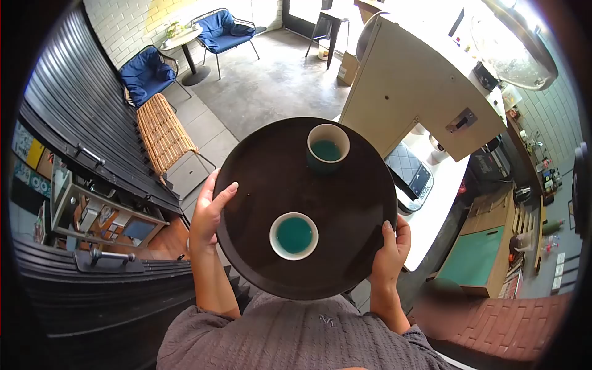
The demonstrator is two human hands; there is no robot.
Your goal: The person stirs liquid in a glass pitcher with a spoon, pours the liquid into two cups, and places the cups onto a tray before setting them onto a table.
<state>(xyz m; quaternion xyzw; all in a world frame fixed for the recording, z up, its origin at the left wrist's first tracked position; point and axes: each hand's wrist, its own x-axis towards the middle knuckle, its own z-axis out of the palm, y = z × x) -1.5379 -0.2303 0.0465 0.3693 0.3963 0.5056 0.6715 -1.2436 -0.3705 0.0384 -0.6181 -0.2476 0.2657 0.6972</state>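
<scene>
A round dark brown tray (259, 191) is held level in front of my body by both hands. My left hand (206, 216) is closed on its left edge, the thumb resting on top and the fingers at the rim and below. On the right edge, my right hand (390, 250) grips it the same way, thumb on top. Two cups stand upright on the tray. The far cup (328, 165) has a dark teal outside and a pale rim; the near cup (294, 253) shows a white rim. Both look teal inside; whether that is liquid I cannot tell.
Beyond the tray to the left are a woven bench (161, 131), blue-cushioned chairs (147, 75) and a small round table (183, 37). A white counter (431, 228) with a black device (410, 176) runs along my right. Corrugated dark panels (68, 92) line the left side.
</scene>
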